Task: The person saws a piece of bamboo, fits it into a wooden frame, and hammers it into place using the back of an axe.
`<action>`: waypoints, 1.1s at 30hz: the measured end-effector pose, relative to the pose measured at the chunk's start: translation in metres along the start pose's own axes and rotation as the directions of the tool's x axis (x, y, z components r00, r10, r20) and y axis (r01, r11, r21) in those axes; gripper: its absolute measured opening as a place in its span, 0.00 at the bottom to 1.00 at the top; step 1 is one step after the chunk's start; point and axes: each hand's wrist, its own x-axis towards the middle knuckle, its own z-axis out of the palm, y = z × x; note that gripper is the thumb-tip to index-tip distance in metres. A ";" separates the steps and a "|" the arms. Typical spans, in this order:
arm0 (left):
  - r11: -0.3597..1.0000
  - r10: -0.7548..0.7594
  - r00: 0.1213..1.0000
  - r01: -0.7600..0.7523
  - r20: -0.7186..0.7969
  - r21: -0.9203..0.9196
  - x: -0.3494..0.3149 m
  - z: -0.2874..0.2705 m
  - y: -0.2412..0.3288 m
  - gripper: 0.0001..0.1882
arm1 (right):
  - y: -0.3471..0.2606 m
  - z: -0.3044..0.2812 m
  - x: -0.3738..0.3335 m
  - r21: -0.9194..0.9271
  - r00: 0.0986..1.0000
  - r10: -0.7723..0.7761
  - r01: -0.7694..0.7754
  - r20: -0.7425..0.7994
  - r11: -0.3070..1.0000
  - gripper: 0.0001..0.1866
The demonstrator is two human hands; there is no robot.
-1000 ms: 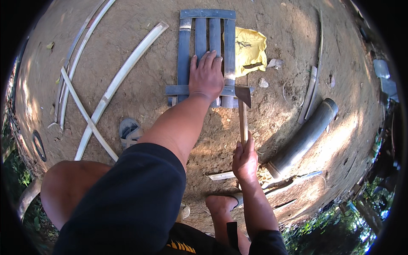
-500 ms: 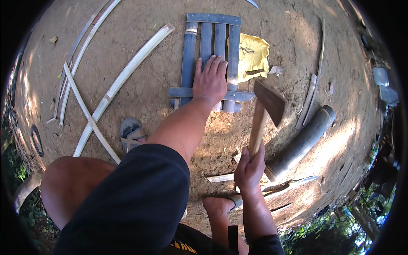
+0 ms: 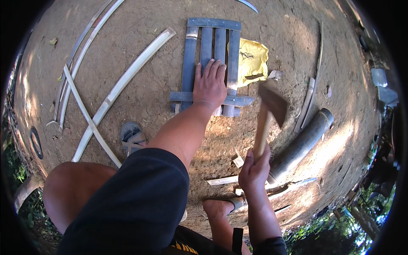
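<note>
My left hand (image 3: 209,87) lies flat, fingers stretched out, on a small frame of dark bamboo slats (image 3: 207,42) on the ground. Upright slats run between a top crosspiece (image 3: 214,23) and a lower crosspiece (image 3: 239,100), which passes partly under my wrist. In my right hand (image 3: 255,172) is the wooden handle of a hatchet (image 3: 273,104). Its brown head is raised to the right of the frame, apart from it. Beside the frame's right edge sits a crumpled yellow sheet (image 3: 253,59), partly hidden by a slat.
Long pale bamboo strips (image 3: 127,78) lie crossed at the left. A thick dark bamboo tube (image 3: 304,144) rests at the right, near thinner split pieces (image 3: 305,104). A sandalled foot (image 3: 132,135) shows beside my left forearm. Wood offcuts (image 3: 223,180) are scattered in front.
My right hand and the hatchet have shifted slightly right in the picture. My left hand stays flat on the slats; the whole view has dipped a little.
</note>
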 end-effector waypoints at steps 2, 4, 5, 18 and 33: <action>1.000 -0.002 1.000 0.002 -0.008 0.016 0.001 0.001 0.001 0.23 | 0.010 -0.002 0.006 -0.219 0.943 0.160 -0.097 0.292 0.971 0.29; 0.999 -0.007 1.000 0.008 -0.024 0.047 -0.003 0.006 -0.004 0.23 | -0.002 -0.011 0.001 -0.095 0.974 0.141 -0.126 0.176 0.987 0.28; 0.999 -0.014 1.000 0.015 -0.023 0.039 -0.002 0.006 -0.007 0.23 | -0.011 -0.017 0.001 -0.028 0.985 0.131 -0.128 0.114 0.991 0.28; 0.999 -0.026 0.999 0.027 -0.023 0.019 0.001 0.000 -0.003 0.23 | -0.044 -0.034 0.012 0.029 0.999 -0.016 0.017 -0.033 0.999 0.29; 0.999 -0.049 0.996 0.048 0.070 0.014 0.002 -0.002 -0.001 0.24 | 0.021 -0.002 0.009 -0.077 0.998 -0.036 0.040 0.050 0.996 0.30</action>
